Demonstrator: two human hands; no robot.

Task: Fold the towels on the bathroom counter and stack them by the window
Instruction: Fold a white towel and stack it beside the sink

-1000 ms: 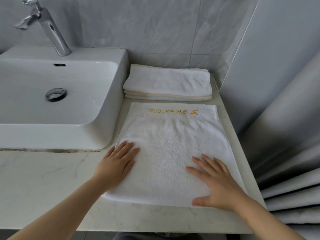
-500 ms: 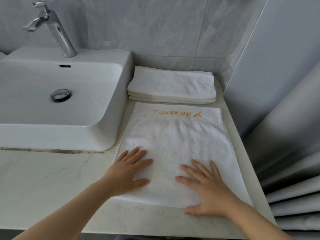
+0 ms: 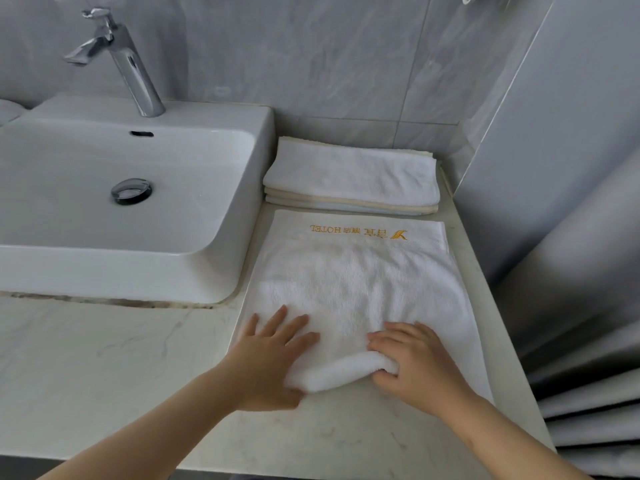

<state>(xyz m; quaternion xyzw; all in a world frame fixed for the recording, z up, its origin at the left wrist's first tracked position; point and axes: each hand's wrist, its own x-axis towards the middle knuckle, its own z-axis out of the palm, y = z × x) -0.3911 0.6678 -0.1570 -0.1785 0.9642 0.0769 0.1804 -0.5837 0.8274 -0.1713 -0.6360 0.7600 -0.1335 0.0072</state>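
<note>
A white hotel towel [image 3: 356,282] with gold lettering lies flat on the marble counter [image 3: 114,372], right of the sink. Its near edge is bunched up into a raised roll between my hands. My left hand [image 3: 270,355] has its fingers lying straight on top of the towel and its thumb under the lifted edge. My right hand [image 3: 415,362] grips the right end of that roll, fingers curled over it. Behind the towel, against the back wall, sits a stack of folded towels [image 3: 353,178], white on top with cream and pale blue edges below.
A white basin [image 3: 228,271] with a chrome tap [image 3: 121,60] fills the left. A grey pleated curtain [image 3: 588,306] hangs close along the counter's right edge. Grey tiled walls close off the back and the right corner.
Both hands slid toward the near edge of the towel and took hold of it. That edge, flat before, is now lifted and rolled up off the counter.
</note>
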